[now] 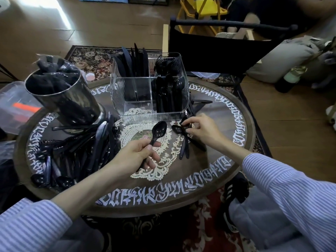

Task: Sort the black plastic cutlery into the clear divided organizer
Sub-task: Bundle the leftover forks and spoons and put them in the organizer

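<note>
The clear divided organizer [134, 106] stands at the back of the round table, with black knives upright in its back left compartment and black spoons filling the right side. My left hand [135, 154] grips a black spoon [157, 130] by the handle, bowl raised toward the organizer. My right hand [201, 129] pinches the bowl ends of a small bunch of black spoons [184, 140] lying on the table just in front of the organizer's right corner. A big heap of loose black cutlery [78, 151] lies on the table's left side.
A tilted metal cup [61, 99] stuffed with dark items stands at the back left, beside the heap. A black chair [218, 50] sits behind the table and a grey cushion [283, 59] lies at the right. The round table [200, 170] bears white lettering.
</note>
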